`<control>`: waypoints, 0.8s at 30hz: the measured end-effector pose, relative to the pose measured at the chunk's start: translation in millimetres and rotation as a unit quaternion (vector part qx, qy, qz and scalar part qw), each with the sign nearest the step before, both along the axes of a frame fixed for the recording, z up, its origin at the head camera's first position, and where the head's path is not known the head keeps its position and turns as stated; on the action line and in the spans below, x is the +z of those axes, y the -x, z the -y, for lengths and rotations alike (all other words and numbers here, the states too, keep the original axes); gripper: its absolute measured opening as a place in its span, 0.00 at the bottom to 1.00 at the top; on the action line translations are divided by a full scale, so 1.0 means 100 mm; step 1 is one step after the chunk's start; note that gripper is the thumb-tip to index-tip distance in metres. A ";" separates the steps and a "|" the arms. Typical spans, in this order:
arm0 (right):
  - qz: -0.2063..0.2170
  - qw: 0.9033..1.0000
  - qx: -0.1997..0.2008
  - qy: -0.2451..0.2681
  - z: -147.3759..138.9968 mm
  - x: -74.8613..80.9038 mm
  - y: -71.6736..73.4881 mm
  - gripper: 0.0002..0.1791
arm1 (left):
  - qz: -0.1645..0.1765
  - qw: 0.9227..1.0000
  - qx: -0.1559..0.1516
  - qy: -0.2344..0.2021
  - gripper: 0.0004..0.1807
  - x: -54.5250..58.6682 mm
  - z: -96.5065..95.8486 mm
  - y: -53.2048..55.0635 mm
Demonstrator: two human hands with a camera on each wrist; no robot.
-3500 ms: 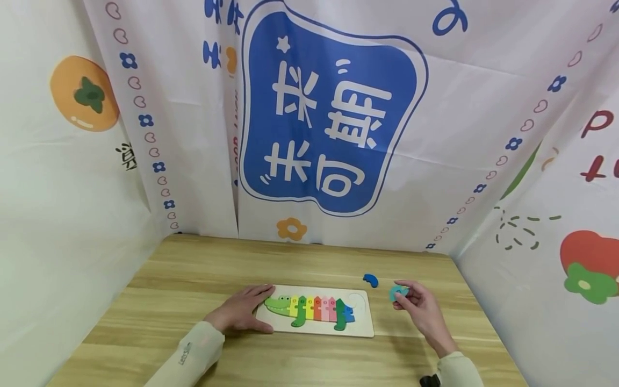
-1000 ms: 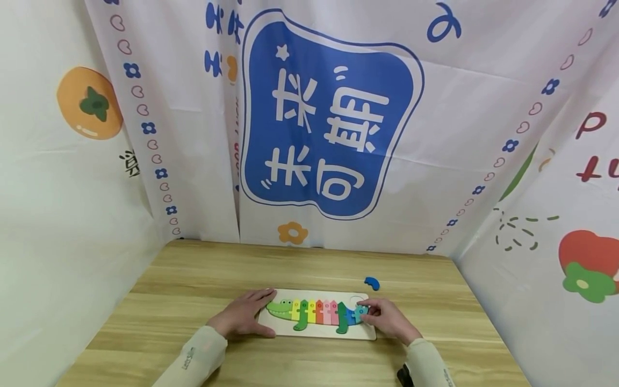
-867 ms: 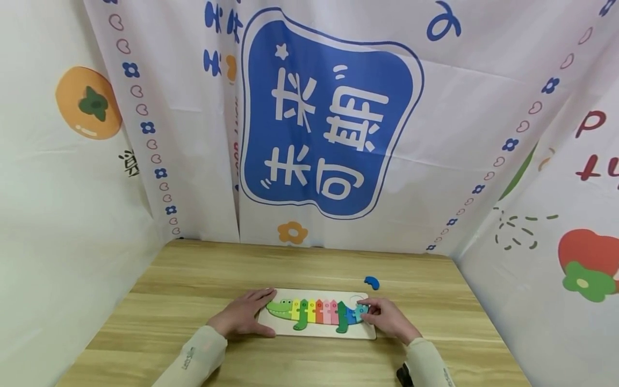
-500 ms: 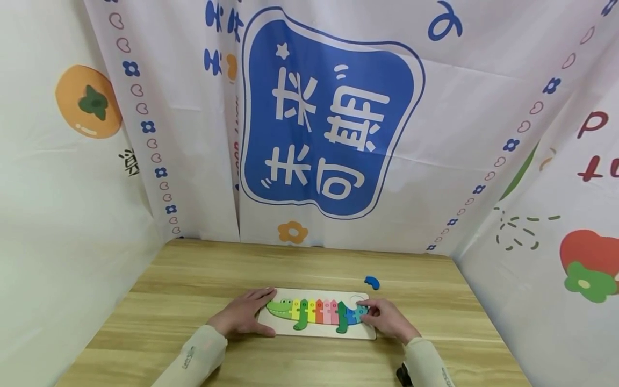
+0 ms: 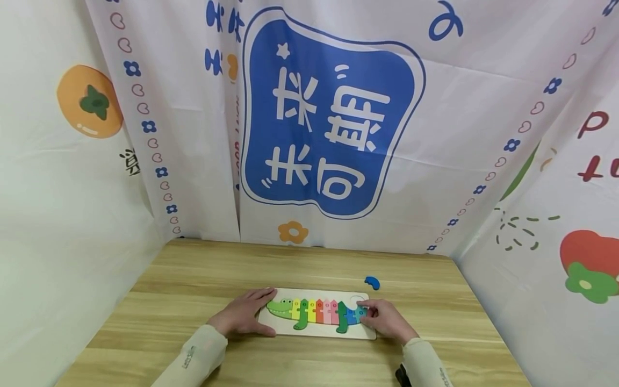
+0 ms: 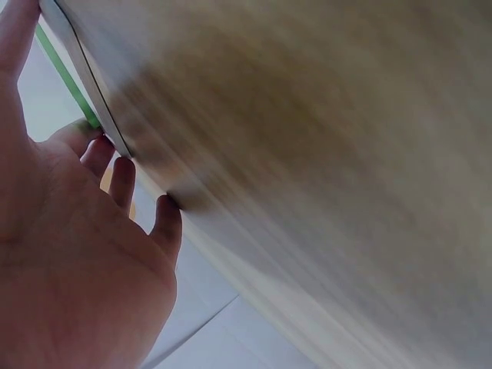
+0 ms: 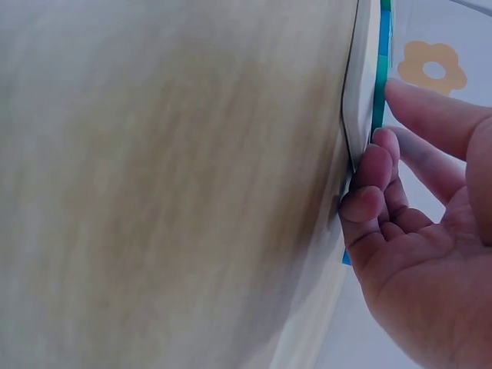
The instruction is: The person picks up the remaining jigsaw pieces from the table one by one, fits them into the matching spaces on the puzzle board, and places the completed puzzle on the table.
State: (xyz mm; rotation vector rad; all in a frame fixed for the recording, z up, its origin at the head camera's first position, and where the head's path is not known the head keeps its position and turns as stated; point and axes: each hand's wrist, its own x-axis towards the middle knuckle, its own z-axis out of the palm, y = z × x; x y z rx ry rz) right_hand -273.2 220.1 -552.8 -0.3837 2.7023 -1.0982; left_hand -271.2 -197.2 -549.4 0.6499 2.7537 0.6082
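Observation:
A pale wooden puzzle board (image 5: 319, 331) lies on the table, filled with a crocodile (image 5: 278, 308) of coloured interlocking pieces. My left hand (image 5: 244, 316) rests at the board's left end, thumb at the near corner and fingers at the far corner; the left wrist view has its fingertips along the board's edge. At the tail end, my right hand (image 5: 387, 320) pinches a teal puzzle piece (image 5: 360, 314) between thumb and finger, close against a blue piece; the hand partly hides it. A curved tail outline (image 5: 356, 298) shows on bare wood above it.
A loose curved blue puzzle piece (image 5: 372, 282) lies on the wood-grain table (image 5: 217, 263) just beyond the board's far right corner. White printed cloth (image 5: 459, 107) hangs behind the table and on both sides. A black object (image 5: 402, 375) shows by the right sleeve.
Since the oldest frame, my right hand has brought the teal piece leftward from the air onto the board's tail end. Over the last second it barely shifts; my left hand stays at the board.

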 end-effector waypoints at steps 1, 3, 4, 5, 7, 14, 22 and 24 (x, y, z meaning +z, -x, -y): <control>0.001 1.000 0.000 0.001 0.00 0.01 0.00 0.22 | 0.000 1.000 0.001 0.000 0.60 0.00 0.00 0.00; 0.003 1.000 0.002 0.003 0.00 0.02 0.00 0.23 | 0.000 1.000 0.001 0.001 0.60 0.01 0.01 0.00; 0.005 1.000 0.001 0.005 -0.01 0.03 0.00 0.23 | 0.000 1.000 0.001 0.001 0.61 0.01 0.01 0.01; 0.005 1.000 0.001 0.006 -0.02 0.04 0.00 0.24 | -0.002 1.000 0.002 0.002 0.60 0.01 0.01 0.01; 0.006 1.000 0.001 0.004 -0.05 0.05 0.00 0.28 | -0.002 1.000 0.003 0.002 0.60 0.02 0.01 0.02; 0.028 0.999 0.033 -0.026 -0.27 0.06 0.00 0.47 | -0.001 1.000 -0.002 0.004 0.61 0.00 0.00 0.03; 0.017 0.997 0.062 -0.042 -0.35 0.05 -0.01 0.49 | -0.001 1.000 0.000 0.003 0.60 0.01 0.01 0.02; 0.020 0.997 0.058 -0.044 -0.35 0.05 -0.02 0.48 | -0.001 1.000 -0.001 0.003 0.60 0.00 0.00 0.01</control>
